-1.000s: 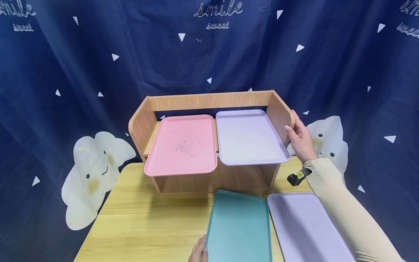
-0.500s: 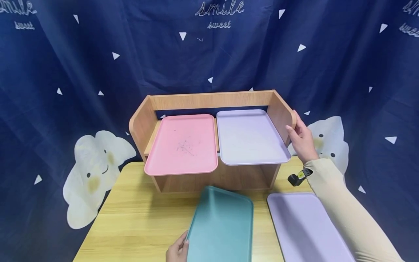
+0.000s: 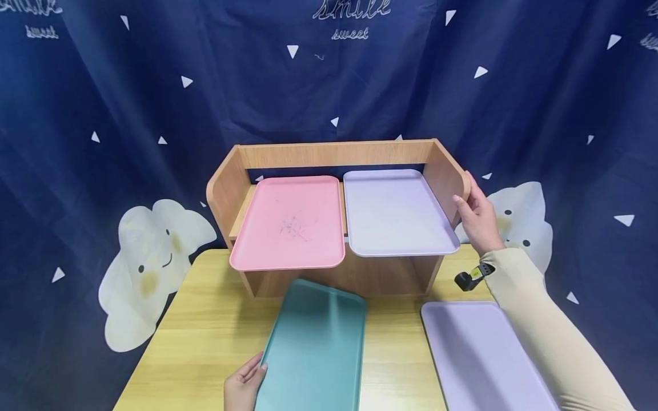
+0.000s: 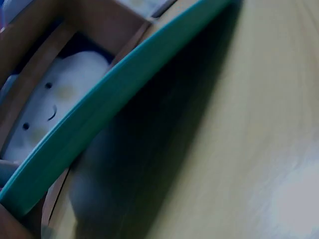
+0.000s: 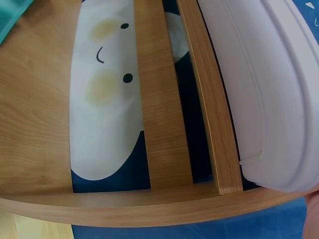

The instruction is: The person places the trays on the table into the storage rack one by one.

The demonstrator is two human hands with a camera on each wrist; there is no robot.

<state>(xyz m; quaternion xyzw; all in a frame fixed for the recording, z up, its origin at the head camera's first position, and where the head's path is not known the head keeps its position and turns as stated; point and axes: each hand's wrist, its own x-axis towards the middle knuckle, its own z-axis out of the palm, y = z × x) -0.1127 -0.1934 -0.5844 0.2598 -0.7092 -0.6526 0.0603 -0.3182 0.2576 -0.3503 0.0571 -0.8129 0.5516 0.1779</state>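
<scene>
My left hand [image 3: 244, 383] grips the left edge of a teal tray [image 3: 313, 348], thumb on top. In the left wrist view the tray's rim [image 4: 99, 104] stands above the tabletop with a dark shadow beneath. Its far end is at the lower opening of a wooden shelf [image 3: 336, 154]. My right hand [image 3: 479, 220] holds the front edge of the shelf's right side panel. On the shelf's upper level lie a pink tray [image 3: 288, 222] with a printed sprig and a pale lilac tray [image 3: 398, 214], both jutting past the front.
Another lilac tray [image 3: 478, 354] lies on the wooden table [image 3: 195, 342] at the right, under my right forearm. A navy curtain [image 3: 329, 74] with clouds and triangles hangs behind the shelf.
My left hand has carried the teal tray leftward, away from the lilac tray on the table, and its far end now reaches closer to the shelf. My right hand keeps its hold on the panel.
</scene>
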